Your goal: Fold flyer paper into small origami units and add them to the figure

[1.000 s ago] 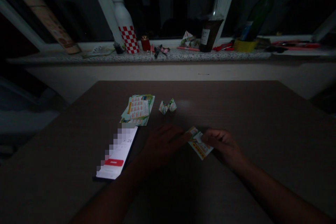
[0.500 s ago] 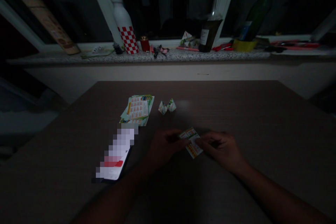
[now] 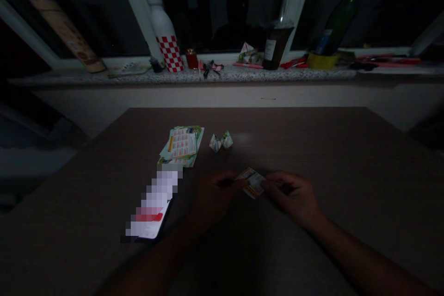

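A small folded paper with colourful print is held between my two hands over the table. My left hand pinches its left corner between thumb and fingers. On the opposite corner my right hand has a like pinch, thumb on top. Just beyond them stands a small folded paper shape with two pointed peaks. To its left lies a stack of printed paper sheets, fanned unevenly. A phone with a lit, partly blurred screen rests left of my left forearm.
The brown table meets a wall below a stone windowsill. Along the sill stand a checkered white bottle, a tan flask, a dark plastic cup, a green bottle and a yellow tape roll.
The folded paper has tilted and looks flatter from above, its near corner slightly raised. Both hands keep their pinch with only slight movement. The other things on the table stay put.
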Action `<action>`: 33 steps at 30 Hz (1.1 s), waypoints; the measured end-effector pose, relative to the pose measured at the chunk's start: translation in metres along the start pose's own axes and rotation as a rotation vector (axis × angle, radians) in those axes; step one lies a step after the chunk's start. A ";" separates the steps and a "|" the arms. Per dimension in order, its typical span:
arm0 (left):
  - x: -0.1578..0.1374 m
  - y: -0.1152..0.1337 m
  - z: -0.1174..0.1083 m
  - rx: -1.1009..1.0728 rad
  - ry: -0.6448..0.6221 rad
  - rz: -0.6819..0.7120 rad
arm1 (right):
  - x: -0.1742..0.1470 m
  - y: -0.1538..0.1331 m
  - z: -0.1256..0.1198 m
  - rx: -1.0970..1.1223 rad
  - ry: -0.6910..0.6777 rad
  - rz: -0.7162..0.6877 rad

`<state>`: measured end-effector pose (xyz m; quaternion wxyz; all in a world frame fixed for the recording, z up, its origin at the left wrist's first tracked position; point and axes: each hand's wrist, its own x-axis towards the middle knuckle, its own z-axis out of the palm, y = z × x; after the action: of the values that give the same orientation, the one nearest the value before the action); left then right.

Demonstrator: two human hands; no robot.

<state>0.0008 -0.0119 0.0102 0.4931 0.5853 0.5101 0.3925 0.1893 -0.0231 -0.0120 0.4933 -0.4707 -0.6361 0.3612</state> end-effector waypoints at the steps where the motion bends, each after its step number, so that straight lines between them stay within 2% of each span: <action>1: 0.000 -0.001 0.000 -0.006 0.018 0.006 | 0.000 0.000 0.000 0.003 0.019 0.005; 5: 0.001 -0.006 -0.001 0.036 0.064 0.055 | 0.000 0.000 0.001 -0.014 0.106 -0.017; 11: -0.002 -0.008 -0.001 0.292 0.134 0.204 | -0.001 0.001 0.000 -0.106 0.135 -0.075; 15: -0.004 -0.008 0.000 0.408 0.128 0.283 | -0.001 -0.001 -0.001 -0.205 0.158 -0.150; 28: -0.007 -0.001 0.010 0.411 0.045 0.267 | -0.001 -0.003 0.002 -0.480 0.124 -0.380; 33: -0.007 0.002 0.009 0.395 0.017 0.246 | 0.000 -0.002 0.000 -0.528 0.118 -0.402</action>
<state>0.0087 -0.0202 0.0108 0.3130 0.7249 0.5061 0.3471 0.1891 -0.0237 -0.0096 0.4515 -0.4674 -0.7583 0.0514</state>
